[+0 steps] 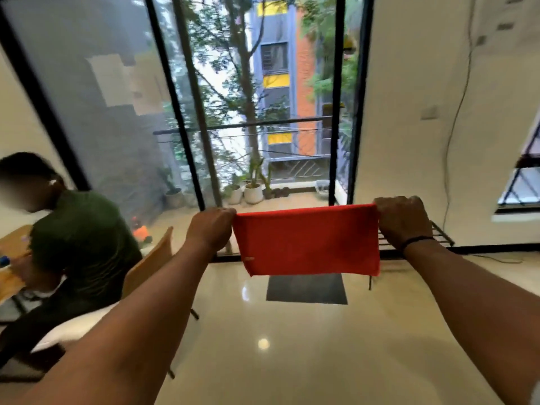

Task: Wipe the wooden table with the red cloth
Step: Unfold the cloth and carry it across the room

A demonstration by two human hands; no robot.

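Observation:
The red cloth (308, 240) hangs stretched flat in the air in front of me, folded into a rectangle. My left hand (211, 229) pinches its upper left corner and my right hand (404, 222) pinches its upper right corner, both arms held out. A corner of the wooden table (11, 244) shows at the far left edge, well away from the cloth, with small items on it.
A person in a green shirt (79, 247) sits at the table on a wooden chair (152, 264). A glossy tiled floor (292, 346) lies below, with a dark mat (306, 289). Beyond are glass doors, potted plants (252, 192) and a black metal rack (438, 233).

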